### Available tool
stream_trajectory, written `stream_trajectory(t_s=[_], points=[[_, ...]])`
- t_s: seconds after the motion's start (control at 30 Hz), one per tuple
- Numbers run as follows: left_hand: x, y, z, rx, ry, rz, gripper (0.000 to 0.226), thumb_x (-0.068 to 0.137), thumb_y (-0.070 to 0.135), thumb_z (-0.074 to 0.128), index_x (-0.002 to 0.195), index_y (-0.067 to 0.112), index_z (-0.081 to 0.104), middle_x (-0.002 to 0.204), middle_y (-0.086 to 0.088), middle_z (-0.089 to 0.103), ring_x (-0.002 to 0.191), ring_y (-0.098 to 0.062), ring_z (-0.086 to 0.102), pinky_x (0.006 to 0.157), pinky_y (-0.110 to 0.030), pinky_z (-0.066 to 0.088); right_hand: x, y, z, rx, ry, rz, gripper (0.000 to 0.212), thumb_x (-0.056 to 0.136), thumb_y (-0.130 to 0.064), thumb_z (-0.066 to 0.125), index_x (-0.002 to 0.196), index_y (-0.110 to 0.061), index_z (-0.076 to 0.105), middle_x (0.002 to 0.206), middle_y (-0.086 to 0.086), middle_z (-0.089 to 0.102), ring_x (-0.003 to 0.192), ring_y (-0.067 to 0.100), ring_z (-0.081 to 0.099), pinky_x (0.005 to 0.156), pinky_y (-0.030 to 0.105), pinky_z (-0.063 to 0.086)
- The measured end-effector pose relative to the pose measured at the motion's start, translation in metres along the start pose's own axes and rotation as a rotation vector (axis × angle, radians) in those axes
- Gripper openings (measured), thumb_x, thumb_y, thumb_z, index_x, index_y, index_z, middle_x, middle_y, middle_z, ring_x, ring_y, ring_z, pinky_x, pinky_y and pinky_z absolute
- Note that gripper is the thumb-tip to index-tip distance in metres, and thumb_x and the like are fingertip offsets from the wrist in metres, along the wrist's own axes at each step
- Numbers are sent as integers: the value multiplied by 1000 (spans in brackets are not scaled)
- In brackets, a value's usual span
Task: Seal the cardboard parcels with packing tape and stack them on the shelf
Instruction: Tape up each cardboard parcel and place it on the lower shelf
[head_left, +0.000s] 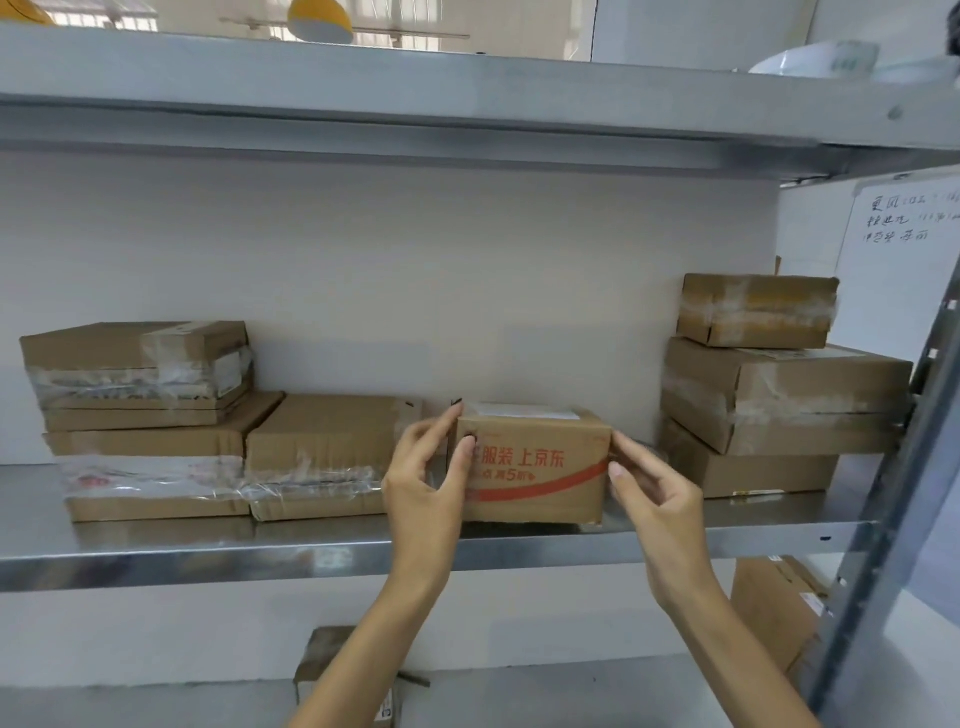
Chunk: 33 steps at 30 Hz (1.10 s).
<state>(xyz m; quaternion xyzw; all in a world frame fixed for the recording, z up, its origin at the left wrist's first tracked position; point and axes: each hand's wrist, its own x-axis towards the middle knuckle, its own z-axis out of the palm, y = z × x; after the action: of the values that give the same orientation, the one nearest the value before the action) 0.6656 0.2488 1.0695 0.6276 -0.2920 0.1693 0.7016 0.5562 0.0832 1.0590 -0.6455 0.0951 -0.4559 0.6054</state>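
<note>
A small cardboard parcel with red print (535, 462) stands on the middle metal shelf (208, 545), near its front edge. My left hand (426, 483) holds the parcel's left end, thumb on the front face and fingers at the top corner. My right hand (654, 493) is at the parcel's right end, its fingertips touching the right edge. Taped parcels lie on the same shelf: a stack at the left (140, 415), one flat parcel (322, 452) just left of my left hand, and a stack of three at the right (779, 395).
The upper shelf board (467, 104) hangs low over the parcels. A grey upright post (893, 493) stands at the right front corner. More cardboard boxes sit on the lower shelf (774, 608). A whiteboard with writing (904, 249) is at the far right.
</note>
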Motion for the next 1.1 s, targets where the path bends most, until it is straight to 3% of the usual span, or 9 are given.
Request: stream_trajectory(t_s=[0.17, 0.27, 0.37, 0.53, 0.7, 0.8, 0.9, 1.0, 1.1], points=[[5, -5, -7, 50, -203, -19, 63, 89, 35, 61, 146, 37, 35, 129, 10, 41, 125, -4, 44, 101, -33, 50, 11, -12, 2, -81, -29, -78, 40, 95, -2, 53, 117, -34, 63, 119, -9, 68, 116, 6, 59, 99, 31, 49], [-3, -16, -10, 51, -200, -12, 65, 90, 20, 66, 146, 34, 36, 134, 17, 39, 129, 9, 37, 108, -32, 43, 5, -5, 10, -76, -54, -91, 35, 92, 0, 57, 110, -30, 64, 112, -11, 69, 111, 7, 62, 94, 25, 51], [-11, -27, -11, 141, -162, 64, 67, 85, 7, 70, 141, 28, 39, 138, 7, 39, 130, -5, 41, 108, -30, 43, -7, 12, 16, -93, -59, -110, 33, 87, 3, 63, 108, -23, 59, 108, -11, 67, 109, 6, 61, 89, 15, 50], [-18, -33, -7, 377, -122, 208, 69, 84, 6, 71, 143, 18, 37, 143, 0, 33, 130, -4, 34, 109, -6, 26, -4, 17, 15, -220, -101, -105, 35, 87, 5, 63, 113, -16, 55, 114, -3, 63, 109, -1, 59, 88, 9, 47], [-19, -39, -4, 809, -93, 359, 77, 79, 16, 77, 144, 8, 37, 144, -15, 34, 129, -28, 39, 100, -48, 45, 29, 10, -29, -711, -58, -254, 31, 87, 8, 59, 115, -6, 63, 109, 7, 67, 101, 13, 63, 89, 10, 42], [-19, -42, -3, 973, -44, 439, 77, 75, 18, 79, 141, 4, 43, 141, -22, 37, 125, -32, 38, 94, -47, 41, 50, 19, -47, -1079, -315, -299, 28, 81, 9, 63, 108, 2, 68, 111, 18, 68, 104, 32, 63, 89, 20, 39], [-18, -43, 0, 997, -37, 484, 75, 74, 16, 80, 139, 7, 45, 141, -22, 39, 127, -34, 38, 97, -45, 34, 64, 25, -48, -1179, -511, -318, 19, 84, 1, 64, 102, 3, 69, 102, 22, 65, 96, 36, 62, 80, 18, 44], [-16, -43, 6, 1023, -65, 508, 72, 73, 16, 79, 137, 11, 47, 143, -21, 40, 132, -36, 36, 101, -47, 30, 82, 30, -39, -1316, -569, -360, 39, 90, -17, 62, 129, -17, 60, 112, 13, 60, 102, 31, 58, 81, 38, 50], [-11, -43, 12, 1024, -76, 525, 63, 73, 18, 79, 131, 12, 55, 142, -19, 44, 134, -36, 35, 103, -49, 30, 90, 35, -30, -1362, -666, -316, 43, 93, -14, 57, 135, -22, 55, 122, 6, 56, 109, 26, 55, 89, 36, 49]])
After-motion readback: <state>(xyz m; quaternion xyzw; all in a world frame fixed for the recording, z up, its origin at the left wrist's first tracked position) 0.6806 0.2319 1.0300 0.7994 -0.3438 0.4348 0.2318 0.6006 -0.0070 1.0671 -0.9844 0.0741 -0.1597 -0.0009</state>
